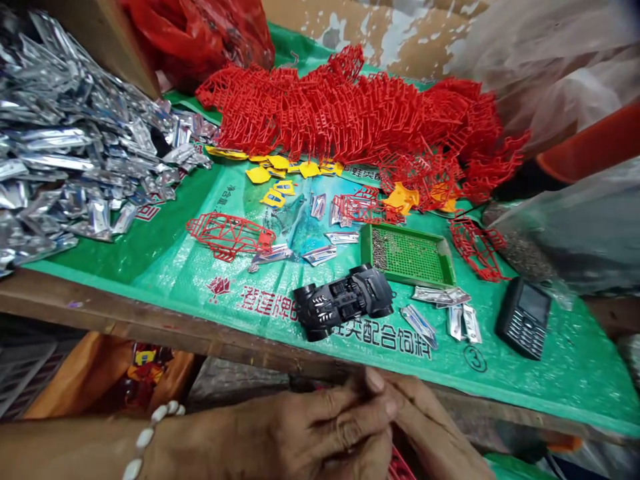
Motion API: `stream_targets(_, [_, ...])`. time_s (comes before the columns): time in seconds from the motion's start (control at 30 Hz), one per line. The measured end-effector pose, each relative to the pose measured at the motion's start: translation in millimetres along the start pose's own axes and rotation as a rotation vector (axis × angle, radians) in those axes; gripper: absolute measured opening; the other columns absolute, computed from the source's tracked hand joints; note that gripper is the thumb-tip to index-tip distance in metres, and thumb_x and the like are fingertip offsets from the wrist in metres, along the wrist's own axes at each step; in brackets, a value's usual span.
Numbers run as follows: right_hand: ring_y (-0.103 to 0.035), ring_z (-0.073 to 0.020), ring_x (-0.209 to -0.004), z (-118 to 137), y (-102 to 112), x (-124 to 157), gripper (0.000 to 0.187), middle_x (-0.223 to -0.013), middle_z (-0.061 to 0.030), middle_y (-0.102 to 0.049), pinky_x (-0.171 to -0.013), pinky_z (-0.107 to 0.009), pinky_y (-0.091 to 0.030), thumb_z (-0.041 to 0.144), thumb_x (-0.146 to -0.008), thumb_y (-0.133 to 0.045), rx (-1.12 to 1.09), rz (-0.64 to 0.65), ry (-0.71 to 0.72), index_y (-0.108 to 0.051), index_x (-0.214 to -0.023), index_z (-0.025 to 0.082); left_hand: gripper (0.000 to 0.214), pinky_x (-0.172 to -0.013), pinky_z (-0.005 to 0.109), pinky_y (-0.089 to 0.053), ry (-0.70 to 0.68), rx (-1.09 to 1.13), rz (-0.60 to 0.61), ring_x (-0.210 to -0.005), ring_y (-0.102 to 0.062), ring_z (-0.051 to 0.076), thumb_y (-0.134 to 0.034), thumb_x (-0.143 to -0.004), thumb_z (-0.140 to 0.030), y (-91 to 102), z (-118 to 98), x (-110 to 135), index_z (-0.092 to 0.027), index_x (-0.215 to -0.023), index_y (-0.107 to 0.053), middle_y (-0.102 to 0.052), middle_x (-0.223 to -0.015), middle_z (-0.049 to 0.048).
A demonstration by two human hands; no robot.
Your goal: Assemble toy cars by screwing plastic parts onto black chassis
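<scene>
Most of frame is taken up by a green sheet (150, 280), printed w/ red & black characters. Upper L is filled by a heap of silver pkts (65, 140); upper ctr to upper R is covered by a long heap of red frames (325, 113). At btm ctr, L hand (340, 427) & R hand (430, 420) are held together: L fingers are bent, bunched & laid against R hand; R fingers are mostly hidden, & what's pinched, if anything, can't be told. A red bag (200, 33) is seen at top, L of ctr. Near ctr, above the hands, a black toy car (345, 300) is set on the sheet, untouched. R of ctr a green tray (420, 257) is placed; L of ctr a single red frame (225, 235) is laid; lower R, a black phone (525, 317). Loose silver pkts (419, 325) are strewn around tray & car, yellow pcs (273, 197) near upper ctr. Under the hands, at btm edge, a red part (399, 467) is partly seen; whether it's gripped can't be told. Tiny metal pcs (379, 250) are gathered mostly at tray's L end.
</scene>
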State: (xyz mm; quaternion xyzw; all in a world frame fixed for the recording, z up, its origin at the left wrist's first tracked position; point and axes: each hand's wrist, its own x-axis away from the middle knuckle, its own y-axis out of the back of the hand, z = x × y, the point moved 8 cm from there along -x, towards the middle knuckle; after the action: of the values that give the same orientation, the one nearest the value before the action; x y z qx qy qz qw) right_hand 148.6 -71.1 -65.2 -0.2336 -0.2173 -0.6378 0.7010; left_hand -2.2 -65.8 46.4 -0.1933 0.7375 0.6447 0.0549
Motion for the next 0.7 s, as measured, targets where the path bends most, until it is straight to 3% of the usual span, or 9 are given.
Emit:
stream_targets(0.07, [-0.061, -0.0199, -0.063, 6.5, 9.2, 3.8, 0.034, -0.076, -0.0082, -0.070, -0.056, -0.029, -0.051, 0.056, -0.079, -0.073, 0.086, -0.087, -0.041, -0.077, -0.088, 0.024, 0.034, -0.085, 0.025, -0.057, 0.057, 0.048, -0.010, -0.099, -0.067, 0.015, -0.044, -0.094, -0.002, -4.3, -0.6, 2.0, -0.018, -0.101, -0.072, -0.075, -0.105, -0.0007])
stream_targets(0.13, [-0.050, -0.0130, -0.050, 18.9, 11.0, 5.6, 0.043, -0.062, -0.0047, -0.061, -0.046, -0.024, -0.042, 0.062, -0.081, -0.068, 0.156, -0.079, -0.046, -0.072, -0.077, 0.020, 0.031, -0.071, 0.028, -0.055, 0.142, 0.048, -0.062, -0.081, -0.065, 0.016, -0.041, -0.098, -0.005, -0.3, 5.1, 2.1, -0.018, -0.093, -0.069, -0.073, -0.090, -0.0005])
stream_targets(0.23, [-0.042, -0.0081, -0.046, 40.4, 21.3, 5.2, 0.046, -0.055, -0.0013, -0.054, -0.041, -0.019, -0.034, 0.062, -0.082, -0.067, 0.195, -0.152, 0.042, -0.068, -0.070, 0.018, 0.031, -0.070, 0.032, -0.052, 0.301, -0.075, -0.144, -0.075, -0.063, 0.018, -0.032, -0.101, -0.006, 12.4, 25.1, 2.0, -0.015, -0.098, -0.062, -0.069, -0.086, 0.0029])
stream_targets(0.33, [-0.059, -0.0115, -0.058, 67.8, 32.3, 4.9, 0.034, -0.069, -0.0033, -0.066, -0.050, -0.017, -0.047, 0.056, -0.083, -0.069, 0.209, -0.293, 0.300, -0.076, -0.093, 0.024, 0.021, -0.064, 0.033, -0.050, 0.497, -0.193, -0.227, -0.073, -0.060, 0.021, -0.034, -0.102, -0.012, 21.3, 53.7, 6.0, -0.013, -0.103, -0.055, -0.064, -0.084, 0.0055])
stream_targets(0.43, [-0.068, -0.0137, -0.071, 92.2, 17.1, -1.2, 0.035, -0.086, -0.0036, -0.073, -0.065, -0.020, -0.057, 0.049, -0.083, -0.072, 0.253, -0.218, 0.555, -0.074, -0.113, 0.030, 0.018, -0.061, 0.036, -0.050, 0.639, -0.270, -0.198, -0.075, -0.059, 0.025, -0.045, -0.101, -0.027, 12.2, 75.6, 7.2, -0.011, -0.105, -0.055, -0.060, -0.087, 0.0087])
stream_targets(0.57, [-0.068, -0.0122, -0.073, 105.0, 4.6, -23.8, 0.024, -0.089, -0.0033, -0.075, -0.067, -0.020, -0.058, 0.039, -0.083, -0.075, 0.171, -0.187, 0.594, -0.076, -0.103, 0.026, 0.032, -0.064, 0.040, -0.052, 0.695, -0.520, -0.118, -0.078, -0.058, 0.030, -0.063, -0.088, -0.026, -2.8, 81.0, -3.2, -0.005, -0.110, -0.056, -0.061, -0.089, 0.0134])
stream_targets(0.7, [-0.063, -0.0108, -0.069, 113.0, 7.3, -40.8, 0.022, -0.080, -0.0024, -0.071, -0.064, -0.020, -0.055, 0.037, -0.083, -0.074, 0.146, -0.195, 0.608, -0.074, -0.099, 0.021, 0.064, -0.064, 0.043, -0.054, 0.762, -0.551, -0.101, -0.079, -0.058, 0.033, -0.079, -0.074, -0.050, -12.9, 80.0, -10.4, -0.002, -0.110, -0.058, -0.059, -0.087, 0.0140])
